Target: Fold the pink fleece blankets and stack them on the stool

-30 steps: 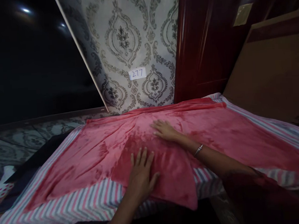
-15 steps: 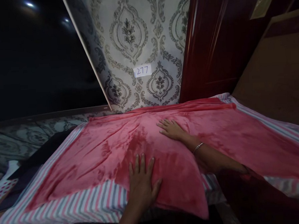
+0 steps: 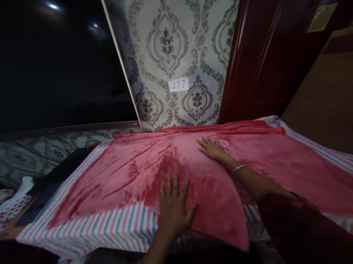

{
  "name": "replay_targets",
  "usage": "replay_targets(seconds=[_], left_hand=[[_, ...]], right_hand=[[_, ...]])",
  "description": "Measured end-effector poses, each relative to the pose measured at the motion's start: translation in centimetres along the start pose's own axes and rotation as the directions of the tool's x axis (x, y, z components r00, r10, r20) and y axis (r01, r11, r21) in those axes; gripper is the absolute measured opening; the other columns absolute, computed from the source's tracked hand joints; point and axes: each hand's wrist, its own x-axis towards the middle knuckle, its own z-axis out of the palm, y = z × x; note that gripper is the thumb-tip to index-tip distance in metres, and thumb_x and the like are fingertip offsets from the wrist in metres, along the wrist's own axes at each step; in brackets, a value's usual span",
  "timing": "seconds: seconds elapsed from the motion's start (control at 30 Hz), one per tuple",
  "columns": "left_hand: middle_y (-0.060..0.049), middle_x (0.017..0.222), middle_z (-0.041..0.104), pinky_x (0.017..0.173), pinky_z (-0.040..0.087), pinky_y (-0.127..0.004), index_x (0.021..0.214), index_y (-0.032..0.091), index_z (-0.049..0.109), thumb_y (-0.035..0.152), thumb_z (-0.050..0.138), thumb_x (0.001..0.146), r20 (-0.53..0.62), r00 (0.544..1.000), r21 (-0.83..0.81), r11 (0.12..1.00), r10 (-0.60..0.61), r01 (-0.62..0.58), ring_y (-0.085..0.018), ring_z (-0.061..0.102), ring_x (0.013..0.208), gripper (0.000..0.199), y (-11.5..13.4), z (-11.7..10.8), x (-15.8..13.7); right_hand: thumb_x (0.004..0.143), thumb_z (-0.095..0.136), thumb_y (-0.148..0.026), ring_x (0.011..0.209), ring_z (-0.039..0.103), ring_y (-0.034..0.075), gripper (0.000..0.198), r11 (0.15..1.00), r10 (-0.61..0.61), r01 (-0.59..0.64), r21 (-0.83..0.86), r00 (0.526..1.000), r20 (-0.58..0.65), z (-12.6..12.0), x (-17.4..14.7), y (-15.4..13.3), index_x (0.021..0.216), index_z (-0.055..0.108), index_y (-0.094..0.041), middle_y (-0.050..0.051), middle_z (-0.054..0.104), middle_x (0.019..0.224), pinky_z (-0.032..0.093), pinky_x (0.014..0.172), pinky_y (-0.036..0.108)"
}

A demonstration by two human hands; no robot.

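Observation:
A plush red-pink blanket (image 3: 122, 174) is spread over a striped cloth (image 3: 110, 228) in white, pink and grey. One part of the blanket hangs past the front edge in a rounded flap. My left hand (image 3: 174, 207) lies flat on that flap near the front, fingers spread. Farther back, my right hand (image 3: 211, 148) rests palm down on the blanket, its fingers stretched out. A thin bracelet circles the right wrist. Neither hand grips the fabric.
A large dark screen (image 3: 51, 67) stands at the back left. Behind the blanket is patterned wallpaper with a paper label (image 3: 178, 84) reading 277. A dark red wooden panel (image 3: 258, 64) and a brown board (image 3: 331, 88) flank the right. Dotted cloth (image 3: 10, 213) lies at left.
The view has shifted, so the scene appears a little farther right. Both hands stay flat on the blanket, in nearly the same places on it.

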Motion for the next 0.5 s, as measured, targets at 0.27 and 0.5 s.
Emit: replay_targets(seconds=[0.27,0.5], left_hand=[[-0.014,0.151,0.046,0.118,0.019,-0.061,0.141,0.021,0.053,0.037,0.055,0.089,-0.038,0.999,-0.077,0.997,-0.034,0.031,-0.033,0.034,0.143,0.054,-1.2,-1.9,-0.6],[-0.015,0.161,0.028,0.111,0.028,-0.062,0.147,0.024,0.045,0.042,0.057,0.088,-0.085,0.975,-0.009,0.979,-0.203,0.203,-0.040,0.019,0.148,0.063,-3.0,-0.4,-2.9]], right_hand=[[0.102,0.030,-0.046,0.151,0.014,0.029,0.054,0.803,-0.583,0.583,0.125,0.812,-0.038,0.2,-4.4,-9.5,0.155,0.031,-0.033,0.006,0.021,0.163,0.018,0.116,0.060],[0.103,0.032,-0.048,0.151,0.015,0.025,0.053,0.620,-0.782,0.778,0.100,0.623,0.002,2.3,-3.9,-12.3,0.153,0.035,-0.031,0.003,0.028,0.161,0.007,0.120,0.054]])
